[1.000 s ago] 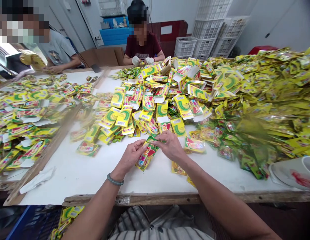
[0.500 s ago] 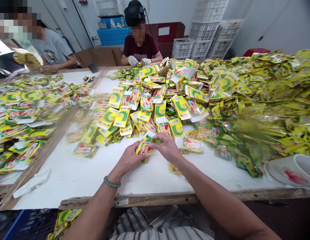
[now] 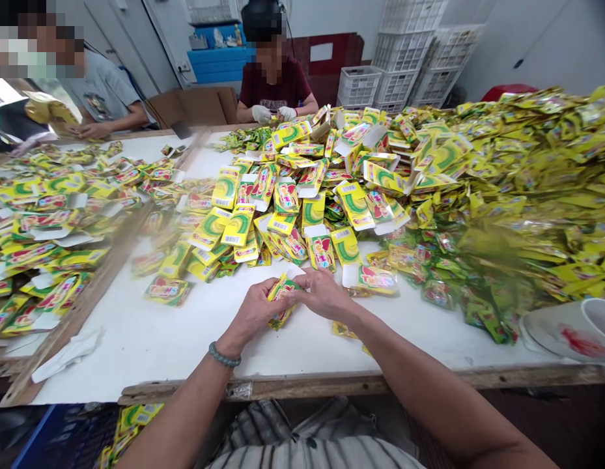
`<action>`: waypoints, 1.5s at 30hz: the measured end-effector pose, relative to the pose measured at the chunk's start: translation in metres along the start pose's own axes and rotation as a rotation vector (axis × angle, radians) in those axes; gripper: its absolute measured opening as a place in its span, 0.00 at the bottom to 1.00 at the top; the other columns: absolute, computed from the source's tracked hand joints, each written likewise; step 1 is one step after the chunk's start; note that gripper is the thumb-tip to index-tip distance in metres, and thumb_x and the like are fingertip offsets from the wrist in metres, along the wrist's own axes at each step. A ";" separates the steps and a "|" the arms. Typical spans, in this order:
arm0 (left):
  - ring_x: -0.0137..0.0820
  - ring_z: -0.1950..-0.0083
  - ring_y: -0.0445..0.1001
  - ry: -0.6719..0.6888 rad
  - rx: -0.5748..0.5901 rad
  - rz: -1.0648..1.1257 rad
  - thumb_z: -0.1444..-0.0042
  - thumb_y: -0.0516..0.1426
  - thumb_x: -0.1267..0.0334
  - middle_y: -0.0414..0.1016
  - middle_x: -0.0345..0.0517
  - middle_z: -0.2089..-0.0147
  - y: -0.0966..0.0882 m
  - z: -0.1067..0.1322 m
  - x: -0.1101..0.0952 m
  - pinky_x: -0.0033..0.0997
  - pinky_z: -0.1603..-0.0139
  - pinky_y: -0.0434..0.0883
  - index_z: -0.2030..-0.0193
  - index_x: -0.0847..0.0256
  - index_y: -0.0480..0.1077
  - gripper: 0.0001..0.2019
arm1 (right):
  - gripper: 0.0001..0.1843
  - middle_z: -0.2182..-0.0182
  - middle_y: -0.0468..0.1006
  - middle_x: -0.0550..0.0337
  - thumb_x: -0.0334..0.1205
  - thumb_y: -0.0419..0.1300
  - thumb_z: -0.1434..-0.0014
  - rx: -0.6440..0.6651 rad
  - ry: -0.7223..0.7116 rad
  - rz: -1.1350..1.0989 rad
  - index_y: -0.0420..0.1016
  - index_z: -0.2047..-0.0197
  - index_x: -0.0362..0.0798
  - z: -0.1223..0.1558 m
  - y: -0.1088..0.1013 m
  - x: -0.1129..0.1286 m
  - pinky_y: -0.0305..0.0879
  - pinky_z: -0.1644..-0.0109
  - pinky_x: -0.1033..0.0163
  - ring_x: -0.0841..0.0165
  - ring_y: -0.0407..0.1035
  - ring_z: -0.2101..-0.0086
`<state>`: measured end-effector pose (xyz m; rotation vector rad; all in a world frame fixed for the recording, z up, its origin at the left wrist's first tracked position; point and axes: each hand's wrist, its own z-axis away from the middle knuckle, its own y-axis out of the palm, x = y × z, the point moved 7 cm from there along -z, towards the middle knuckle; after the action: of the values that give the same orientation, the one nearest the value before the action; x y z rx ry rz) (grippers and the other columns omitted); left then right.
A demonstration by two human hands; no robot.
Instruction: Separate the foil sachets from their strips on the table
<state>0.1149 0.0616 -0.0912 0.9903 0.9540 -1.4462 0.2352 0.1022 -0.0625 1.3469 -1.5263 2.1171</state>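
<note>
The left hand (image 3: 257,311) and right hand (image 3: 322,292) meet over the near part of the white tabletop (image 3: 160,345), partly closed, fingers curled in and thumbs near each other, both on one small held box (image 3: 284,286). On the right, a great mound of sachets (image 3: 527,182) fills much of the surface; a smaller pile of boxes (image 3: 292,195) lies straight beyond the hands, and a pale tub (image 3: 551,329) sits near the right edge. The held box is tilted, its upper end leaning away toward the boxes, with a white flap (image 3: 294,270) showing there; whether anything is inside is hidden by the fingers. As I judge it, handling the box well calls for a steady, light hold from the left hand, since thin card would crease if squeezed, while the right thumb and fingertips do the fine work at the flap end. Pressing on the edges rather than the broad face should spare the box from buckling. For pose, the forearms slant in from either side and form a rough V, the left hand cupping the box from its left side, the right hand reaching across to its upper right with bent fingers. The smallest thing worth noting is the beaded bracelet (image 3: 225,355) on the left wrist, well apart from the box.
</note>
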 end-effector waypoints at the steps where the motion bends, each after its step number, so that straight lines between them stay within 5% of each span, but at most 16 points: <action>1: 0.28 0.72 0.69 0.001 -0.006 0.004 0.60 0.68 0.52 0.73 0.39 0.71 0.000 -0.001 0.000 0.27 0.70 0.66 0.65 0.64 0.70 0.21 | 0.11 0.73 0.74 0.64 0.43 0.64 0.43 -0.035 0.019 -0.036 0.76 0.75 0.48 0.001 -0.003 0.000 0.53 0.46 0.53 0.67 0.68 0.65; 5: 0.30 0.71 0.72 0.008 -0.018 0.032 0.61 0.69 0.52 0.75 0.40 0.70 -0.001 -0.002 -0.002 0.28 0.70 0.69 0.63 0.63 0.70 0.22 | 0.04 0.65 0.77 0.61 0.36 0.68 0.49 -0.249 0.061 -0.108 0.79 0.68 0.51 0.003 -0.018 0.003 0.50 0.42 0.51 0.64 0.70 0.59; 11: 0.29 0.73 0.71 -0.069 0.052 0.025 0.61 0.69 0.53 0.75 0.39 0.72 0.002 0.000 0.004 0.26 0.73 0.67 0.63 0.64 0.71 0.22 | 0.09 0.74 0.75 0.63 0.34 0.61 0.41 -0.028 -0.049 -0.074 0.78 0.73 0.49 0.001 -0.002 0.013 0.57 0.45 0.52 0.64 0.69 0.60; 13: 0.28 0.74 0.71 -0.080 0.052 0.035 0.60 0.69 0.52 0.75 0.39 0.72 0.002 0.000 0.005 0.25 0.73 0.67 0.62 0.64 0.71 0.23 | 0.07 0.71 0.77 0.62 0.34 0.59 0.40 -0.038 -0.055 -0.150 0.79 0.68 0.49 0.004 -0.006 0.014 0.62 0.49 0.57 0.65 0.70 0.61; 18: 0.30 0.74 0.71 -0.122 -0.012 0.024 0.62 0.69 0.50 0.75 0.39 0.74 -0.009 0.000 0.008 0.27 0.73 0.69 0.61 0.63 0.71 0.25 | 0.07 0.58 0.80 0.59 0.36 0.60 0.41 -0.385 -0.017 -0.140 0.78 0.60 0.49 0.024 -0.068 0.004 0.64 0.49 0.61 0.66 0.72 0.56; 23: 0.32 0.73 0.72 -0.133 -0.064 -0.064 0.64 0.69 0.47 0.76 0.40 0.72 -0.017 0.000 0.006 0.27 0.73 0.67 0.59 0.63 0.72 0.28 | 0.13 0.56 0.79 0.53 0.37 0.52 0.36 -0.618 0.189 0.319 0.77 0.54 0.47 0.067 -0.150 -0.049 0.64 0.46 0.58 0.62 0.71 0.54; 26: 0.31 0.74 0.70 -0.122 -0.083 -0.193 0.63 0.67 0.43 0.75 0.39 0.74 -0.017 0.000 0.003 0.26 0.75 0.64 0.59 0.63 0.73 0.29 | 0.22 0.41 0.68 0.47 0.44 0.58 0.40 -0.524 0.487 0.648 0.73 0.44 0.48 0.093 -0.177 -0.105 0.53 0.37 0.44 0.48 0.54 0.38; 29: 0.33 0.73 0.70 -0.093 -0.081 -0.320 0.60 0.64 0.40 0.75 0.39 0.73 -0.019 -0.003 0.002 0.26 0.75 0.64 0.58 0.62 0.73 0.29 | 0.32 0.32 0.52 0.48 0.57 0.55 0.40 -0.529 0.812 0.684 0.62 0.35 0.55 0.124 -0.187 -0.153 0.46 0.39 0.32 0.39 0.38 0.34; 34: 0.34 0.73 0.71 -0.105 -0.091 -0.373 0.60 0.64 0.39 0.77 0.41 0.72 -0.024 -0.006 0.010 0.27 0.75 0.64 0.57 0.62 0.74 0.30 | 0.33 0.31 0.47 0.51 0.63 0.52 0.40 -0.407 0.873 0.615 0.61 0.35 0.60 0.137 -0.150 -0.168 0.42 0.39 0.30 0.39 0.37 0.34; 41: 0.36 0.70 0.75 -0.167 0.164 -0.134 0.59 0.67 0.46 0.79 0.44 0.68 -0.001 0.003 0.014 0.30 0.71 0.70 0.51 0.62 0.73 0.31 | 0.26 0.36 0.56 0.48 0.52 0.59 0.41 -0.316 0.537 0.583 0.67 0.40 0.57 0.112 -0.082 -0.107 0.55 0.45 0.38 0.45 0.49 0.39; 45: 0.36 0.67 0.77 -0.159 0.108 -0.036 0.61 0.69 0.50 0.81 0.45 0.64 -0.008 0.005 0.008 0.30 0.68 0.73 0.52 0.62 0.73 0.29 | 0.24 0.41 0.63 0.52 0.39 0.61 0.44 -0.241 0.280 0.484 0.70 0.43 0.55 0.083 -0.041 -0.065 0.58 0.46 0.48 0.53 0.54 0.44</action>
<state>0.1062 0.0553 -0.0969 0.9247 0.7882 -1.5959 0.3429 0.0720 -0.0807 0.6119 -2.0473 2.1594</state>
